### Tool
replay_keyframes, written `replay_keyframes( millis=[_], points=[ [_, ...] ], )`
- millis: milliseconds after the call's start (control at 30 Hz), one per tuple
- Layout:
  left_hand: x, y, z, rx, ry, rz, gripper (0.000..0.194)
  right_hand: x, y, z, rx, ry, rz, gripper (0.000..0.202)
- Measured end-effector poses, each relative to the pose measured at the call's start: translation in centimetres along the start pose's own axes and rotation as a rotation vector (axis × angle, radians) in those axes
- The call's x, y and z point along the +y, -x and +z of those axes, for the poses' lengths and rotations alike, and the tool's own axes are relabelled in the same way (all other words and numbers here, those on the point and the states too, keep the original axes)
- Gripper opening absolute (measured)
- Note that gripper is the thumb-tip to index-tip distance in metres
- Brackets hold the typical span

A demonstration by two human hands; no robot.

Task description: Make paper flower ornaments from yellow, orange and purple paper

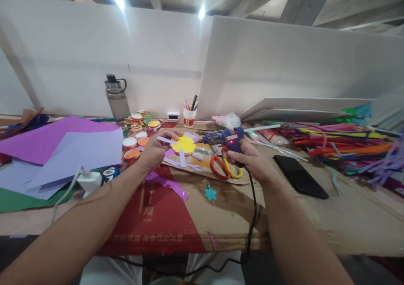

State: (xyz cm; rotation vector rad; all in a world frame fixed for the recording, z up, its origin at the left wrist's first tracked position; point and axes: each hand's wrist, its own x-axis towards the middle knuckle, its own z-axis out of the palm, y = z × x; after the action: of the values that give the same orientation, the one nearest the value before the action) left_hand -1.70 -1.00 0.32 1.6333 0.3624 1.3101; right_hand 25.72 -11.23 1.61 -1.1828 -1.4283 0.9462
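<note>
My left hand is closed on the edge of a round yellow-topped disc, held above the cardboard. Pale purple paper strips stick out from the disc on several sides. A blue hot glue gun with a small red light is in my right hand, fingers wrapped round its handle. Its nozzle points left and is at the disc's right edge; whether it touches cannot be made out. Below the gun lie scissors with red and yellow handles. Purple paper scraps lie under my left hand.
Purple and lilac sheets cover the left side, near a white plug. Orange and white discs, a bottle and a pen cup stand behind. A phone and colourful pipe cleaners lie right. The gun's black cord hangs over the front edge.
</note>
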Motion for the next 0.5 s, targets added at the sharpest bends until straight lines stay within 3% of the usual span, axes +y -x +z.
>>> replay_keyframes(
  millis=[367, 500],
  points=[
    [-0.14, 0.01, 0.31, 0.063, 0.073, -0.042, 0.024, 0.18, 0.01, -0.57, 0.035, 0.003, 0.003, 0.045],
    [0.01, -0.14, 0.62, 0.090, 0.174, -0.056, 0.026, 0.29, -0.15, -0.80, 0.054, -0.047, -0.028, 0.035]
  ],
)
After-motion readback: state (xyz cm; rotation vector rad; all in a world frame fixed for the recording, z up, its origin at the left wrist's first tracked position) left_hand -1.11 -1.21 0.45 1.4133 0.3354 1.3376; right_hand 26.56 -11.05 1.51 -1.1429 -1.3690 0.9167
